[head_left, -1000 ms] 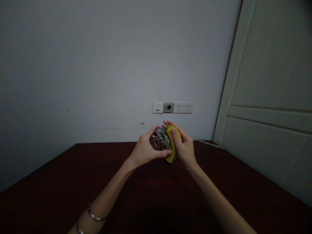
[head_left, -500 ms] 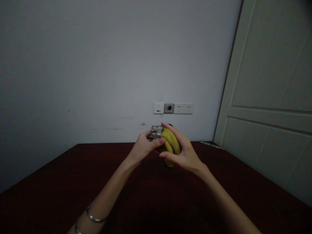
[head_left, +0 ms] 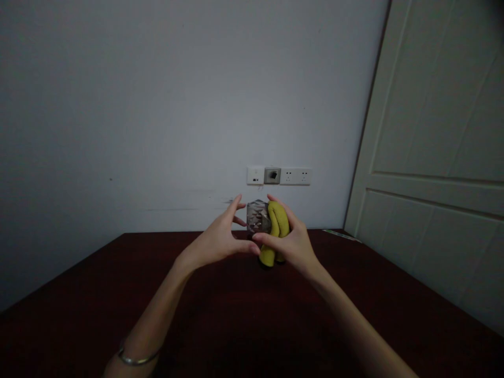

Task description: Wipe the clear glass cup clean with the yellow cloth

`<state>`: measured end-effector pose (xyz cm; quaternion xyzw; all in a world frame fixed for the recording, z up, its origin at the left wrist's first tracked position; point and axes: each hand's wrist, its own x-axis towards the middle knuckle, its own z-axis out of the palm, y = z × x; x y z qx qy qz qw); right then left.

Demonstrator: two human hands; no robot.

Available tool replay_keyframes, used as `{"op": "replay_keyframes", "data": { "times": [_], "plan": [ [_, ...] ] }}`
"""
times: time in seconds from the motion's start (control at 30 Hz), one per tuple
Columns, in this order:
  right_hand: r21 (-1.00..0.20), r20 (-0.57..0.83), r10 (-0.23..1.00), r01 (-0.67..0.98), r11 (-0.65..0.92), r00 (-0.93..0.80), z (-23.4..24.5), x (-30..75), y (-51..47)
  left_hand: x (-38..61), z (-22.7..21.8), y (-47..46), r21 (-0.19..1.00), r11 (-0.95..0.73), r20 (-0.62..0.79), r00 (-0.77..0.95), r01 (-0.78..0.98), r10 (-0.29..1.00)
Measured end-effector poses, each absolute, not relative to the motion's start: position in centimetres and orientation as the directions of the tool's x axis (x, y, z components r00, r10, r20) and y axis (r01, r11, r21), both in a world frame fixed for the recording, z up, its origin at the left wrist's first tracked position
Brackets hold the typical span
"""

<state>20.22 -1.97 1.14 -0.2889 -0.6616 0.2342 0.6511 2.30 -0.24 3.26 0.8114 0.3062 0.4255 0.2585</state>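
Observation:
Above a dark red-brown table, my right hand is closed around yellow bananas whose stem end is wrapped in crinkled silver foil. The bananas hang down, with their tips near the table top. My left hand is just left of the foil with its fingers spread, and its thumb tip reaches toward my right thumb below the foil. Whether the left fingertips touch the foil is unclear. A thin metal bangle sits on my left wrist.
A pale wall stands right behind the table, with a row of white sockets and a grey switch just above the hands. A cream panelled door fills the right side. A small flat strip lies at the table's far right corner.
My left hand has let go of the foil-wrapped end and opened its fingers. My right hand has turned the bananas more upright, so the foil now shows fully.

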Motion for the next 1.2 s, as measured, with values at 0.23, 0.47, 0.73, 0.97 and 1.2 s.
{"op": "replay_keyframes", "data": {
  "times": [0.23,0.47,0.73,0.97,1.2],
  "plan": [
    [-0.790,0.613,0.790,-0.014,0.613,-0.013,1.0,20.2,-1.1,3.4,2.3,0.8,0.522,-0.736,0.639,0.374,0.432,0.672],
    [-0.785,0.620,0.781,-0.053,0.618,-0.075,0.3,20.4,-0.5,3.8,2.8,0.5,0.521,-0.761,0.674,0.360,0.388,0.645],
    [-0.669,0.743,0.668,0.065,0.740,0.041,0.1,20.4,-0.7,4.1,2.1,0.7,0.443,-0.830,0.721,0.416,0.339,0.554],
    [-0.245,0.905,0.360,0.414,0.877,-0.226,0.0,21.6,-1.2,4.3,1.9,0.6,0.385,-0.859,0.735,0.450,0.337,0.506],
    [-0.710,0.702,0.711,0.118,0.694,0.044,0.9,21.0,-0.7,4.7,2.0,0.4,0.223,-0.920,0.751,0.545,0.322,0.373]
  ]
}}
